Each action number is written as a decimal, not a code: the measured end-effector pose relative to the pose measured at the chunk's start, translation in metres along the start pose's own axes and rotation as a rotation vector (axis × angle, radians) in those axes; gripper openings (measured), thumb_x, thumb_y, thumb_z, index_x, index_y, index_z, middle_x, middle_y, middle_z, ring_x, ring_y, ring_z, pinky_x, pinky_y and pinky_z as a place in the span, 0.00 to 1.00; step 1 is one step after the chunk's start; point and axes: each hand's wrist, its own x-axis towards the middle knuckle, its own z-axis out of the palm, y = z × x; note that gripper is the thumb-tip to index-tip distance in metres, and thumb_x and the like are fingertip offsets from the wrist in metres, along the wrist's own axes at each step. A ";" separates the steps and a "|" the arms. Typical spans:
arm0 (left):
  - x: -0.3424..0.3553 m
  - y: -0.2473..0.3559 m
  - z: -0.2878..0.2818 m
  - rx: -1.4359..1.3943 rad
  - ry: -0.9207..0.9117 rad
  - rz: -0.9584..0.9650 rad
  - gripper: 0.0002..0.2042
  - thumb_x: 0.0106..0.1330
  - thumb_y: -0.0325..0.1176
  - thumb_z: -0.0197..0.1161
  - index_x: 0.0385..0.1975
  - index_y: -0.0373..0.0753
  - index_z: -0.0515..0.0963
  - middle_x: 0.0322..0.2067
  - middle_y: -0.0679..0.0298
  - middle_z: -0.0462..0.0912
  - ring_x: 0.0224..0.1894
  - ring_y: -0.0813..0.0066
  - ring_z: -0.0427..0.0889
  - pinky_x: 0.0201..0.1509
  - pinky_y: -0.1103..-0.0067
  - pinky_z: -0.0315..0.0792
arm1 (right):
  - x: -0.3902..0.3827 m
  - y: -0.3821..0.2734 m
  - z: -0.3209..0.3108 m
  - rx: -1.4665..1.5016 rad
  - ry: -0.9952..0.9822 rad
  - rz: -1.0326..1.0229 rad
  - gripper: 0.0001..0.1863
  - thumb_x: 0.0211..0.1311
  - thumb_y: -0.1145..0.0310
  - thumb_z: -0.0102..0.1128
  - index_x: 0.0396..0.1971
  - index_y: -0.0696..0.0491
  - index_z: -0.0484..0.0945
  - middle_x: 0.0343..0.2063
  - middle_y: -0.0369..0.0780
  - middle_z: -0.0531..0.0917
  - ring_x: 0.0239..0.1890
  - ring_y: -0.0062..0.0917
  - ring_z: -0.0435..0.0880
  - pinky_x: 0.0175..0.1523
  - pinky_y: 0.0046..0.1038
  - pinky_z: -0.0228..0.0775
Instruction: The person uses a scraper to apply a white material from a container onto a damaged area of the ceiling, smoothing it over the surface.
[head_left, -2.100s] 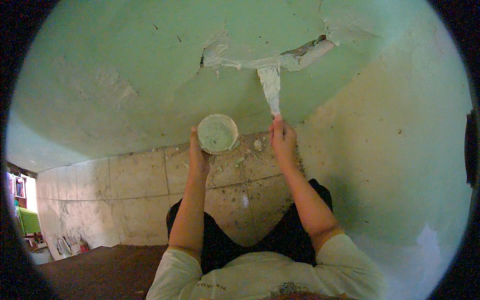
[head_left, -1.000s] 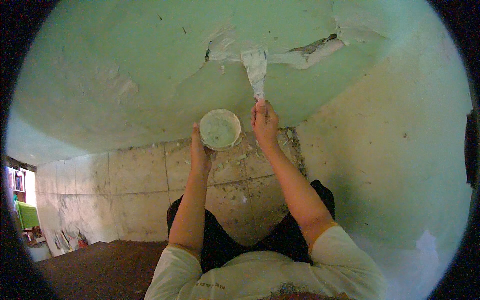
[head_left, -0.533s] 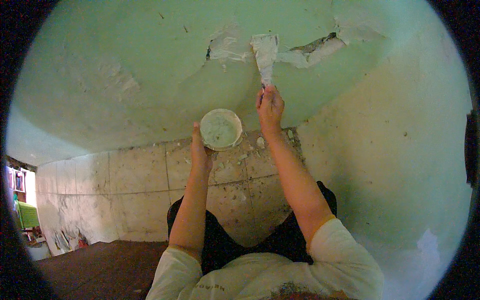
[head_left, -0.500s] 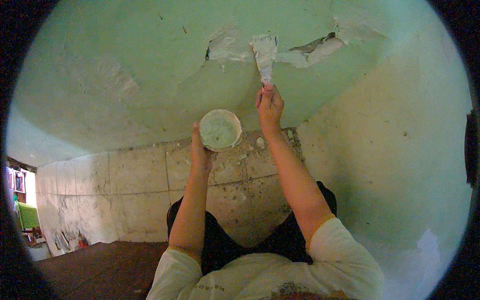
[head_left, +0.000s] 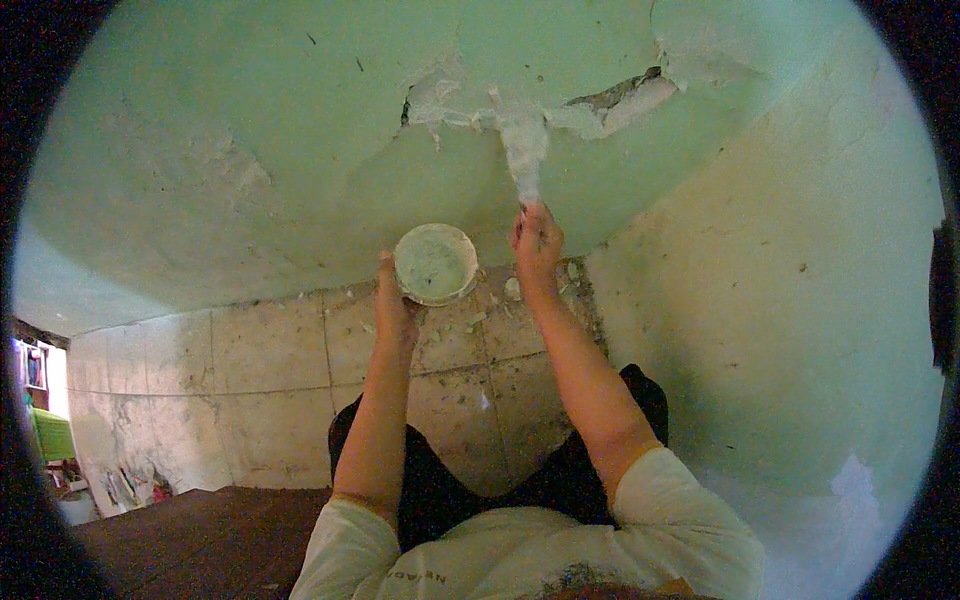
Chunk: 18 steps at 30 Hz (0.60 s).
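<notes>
My right hand (head_left: pixel 538 236) grips a putty knife (head_left: pixel 524 160) by its handle. Pale filler coats the blade, whose edge is at the lower side of a whitish patch (head_left: pixel 445 98) on the green wall (head_left: pixel 330 160). Right of the blade, a dark ragged crack (head_left: pixel 622 92) runs through the broken plaster. Lower and to the left, my left hand (head_left: pixel 394 300) holds a round tub (head_left: pixel 436 264) of pale greenish-white filler from its left side and below. Most of those fingers are hidden behind the tub.
Plaster chips (head_left: pixel 470 325) lie scattered on the tiled floor (head_left: pixel 270 355) along the wall's foot. A yellowish side wall (head_left: pixel 740 290) meets the green one at a corner on the right. At lower left are a dark brown surface (head_left: pixel 230 535) and a green box (head_left: pixel 53 435).
My right hand and the putty knife have moved down the wall, toward me. The tub in my left hand stays almost where it was.
</notes>
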 end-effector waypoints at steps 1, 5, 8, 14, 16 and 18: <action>-0.004 0.003 0.006 -0.052 -0.025 0.001 0.34 0.68 0.63 0.49 0.60 0.38 0.69 0.58 0.56 0.74 0.58 0.62 0.75 0.54 0.67 0.73 | 0.013 -0.006 0.010 -0.039 -0.030 -0.060 0.22 0.75 0.52 0.45 0.25 0.52 0.71 0.16 0.29 0.69 0.17 0.13 0.66 0.23 0.19 0.60; -0.003 0.004 0.013 -0.100 -0.063 0.013 0.33 0.68 0.63 0.49 0.59 0.38 0.70 0.56 0.57 0.76 0.55 0.64 0.78 0.51 0.68 0.75 | 0.020 0.012 0.016 -0.293 -0.044 -0.206 0.22 0.75 0.53 0.45 0.24 0.52 0.70 0.15 0.29 0.69 0.17 0.14 0.66 0.22 0.20 0.59; -0.002 0.009 -0.005 0.000 -0.057 0.025 0.33 0.68 0.63 0.48 0.59 0.39 0.70 0.54 0.57 0.77 0.52 0.65 0.79 0.48 0.68 0.76 | -0.014 0.016 0.003 -0.137 -0.117 0.046 0.21 0.75 0.53 0.45 0.25 0.53 0.70 0.15 0.30 0.69 0.17 0.14 0.66 0.22 0.21 0.58; 0.001 0.013 -0.006 -0.066 -0.011 0.077 0.32 0.69 0.64 0.47 0.58 0.41 0.70 0.52 0.58 0.78 0.49 0.63 0.81 0.44 0.67 0.78 | -0.012 -0.003 0.010 -0.025 -0.105 -0.076 0.21 0.75 0.53 0.45 0.27 0.53 0.71 0.15 0.30 0.69 0.17 0.14 0.66 0.23 0.20 0.59; -0.004 0.017 -0.001 -0.070 -0.010 0.079 0.32 0.69 0.64 0.47 0.59 0.41 0.70 0.52 0.57 0.78 0.50 0.63 0.81 0.44 0.66 0.78 | 0.011 -0.019 0.028 -0.124 -0.094 -0.154 0.21 0.75 0.53 0.45 0.27 0.54 0.72 0.15 0.31 0.69 0.17 0.16 0.67 0.23 0.22 0.61; -0.009 0.023 0.006 -0.058 0.046 0.081 0.33 0.69 0.63 0.47 0.59 0.40 0.69 0.53 0.57 0.77 0.51 0.62 0.80 0.45 0.66 0.77 | 0.016 -0.019 0.035 -0.248 -0.073 -0.208 0.21 0.75 0.53 0.45 0.26 0.54 0.72 0.15 0.31 0.70 0.17 0.17 0.68 0.24 0.24 0.63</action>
